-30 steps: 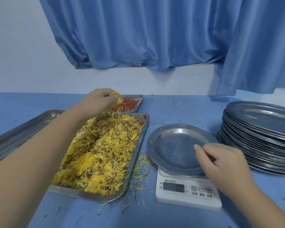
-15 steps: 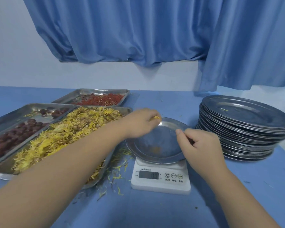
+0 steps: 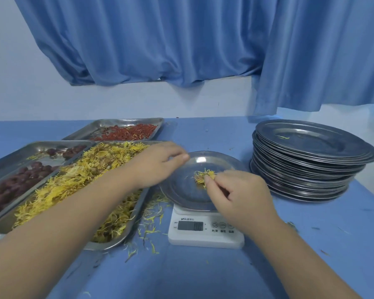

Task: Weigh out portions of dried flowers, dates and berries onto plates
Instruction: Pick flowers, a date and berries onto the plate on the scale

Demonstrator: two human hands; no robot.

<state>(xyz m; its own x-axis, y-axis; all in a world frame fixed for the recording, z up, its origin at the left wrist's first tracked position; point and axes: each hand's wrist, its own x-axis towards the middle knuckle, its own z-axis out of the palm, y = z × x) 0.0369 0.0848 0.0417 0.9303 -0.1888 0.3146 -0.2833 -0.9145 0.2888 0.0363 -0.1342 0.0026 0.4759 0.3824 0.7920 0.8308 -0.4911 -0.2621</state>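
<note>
One small tuft of flowers (image 3: 204, 176) on the plate (image 3: 181, 192), which sits on the scale (image 3: 205, 233).
My right hand (image 3: 240, 195) pinches the flowers, my left hand (image 3: 158, 165) hangs released over the rim. Risk: any press on the plate fakes the reading.

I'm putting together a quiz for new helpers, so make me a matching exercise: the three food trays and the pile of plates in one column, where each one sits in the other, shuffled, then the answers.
Things
1. tray of dried flowers
2. tray of dates
3. tray of berries
4. stack of plates

Places
A. right of the scale
B. farthest left
C. farthest back
D. just left of the scale

Pairs: 1-D, 2-B, 3-C, 4-A
</note>
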